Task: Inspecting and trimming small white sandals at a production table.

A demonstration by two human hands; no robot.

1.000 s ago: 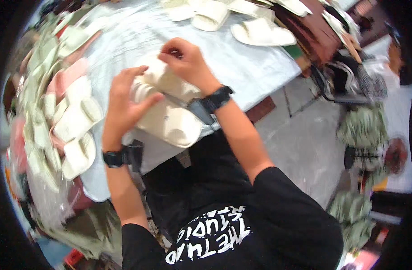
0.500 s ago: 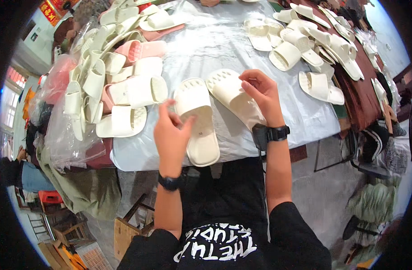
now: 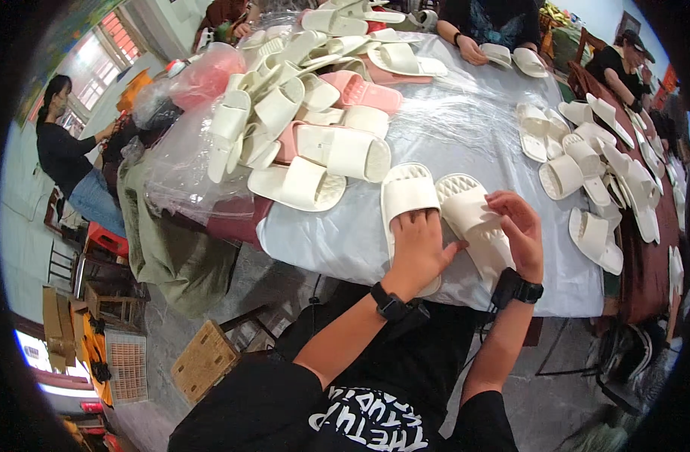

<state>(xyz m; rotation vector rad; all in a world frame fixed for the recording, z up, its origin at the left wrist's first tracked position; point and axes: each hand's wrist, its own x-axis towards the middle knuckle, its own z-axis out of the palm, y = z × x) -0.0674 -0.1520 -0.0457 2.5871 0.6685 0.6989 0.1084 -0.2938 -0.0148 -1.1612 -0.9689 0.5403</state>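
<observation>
Two white slide slippers lie side by side near the table's front edge, toes pointing away from me. My left hand (image 3: 420,248) is over the left slipper (image 3: 406,183). Its fingers reach in at the rear edge of the strap, tips hidden, while its thumb stands apart towards the other shoe. At the outer edge of the right slipper's (image 3: 465,211) strap is my right hand (image 3: 524,232), fingers loosely bent and thumb apart from them. It seems to touch the strap lightly.
Left of the pair is a heap of white and pink slippers (image 3: 300,181); more white slippers (image 3: 586,166) lie at right. Clear plastic sheeting covers the table (image 3: 337,252). Across it, a person's hand (image 3: 476,54) is beside two slippers. A wooden stool (image 3: 204,360) stands below left.
The view has swung left, so the table appears farther right. My left hand has moved forward from above the left slipper's sole to its strap. My right hand stays by the right slipper.
</observation>
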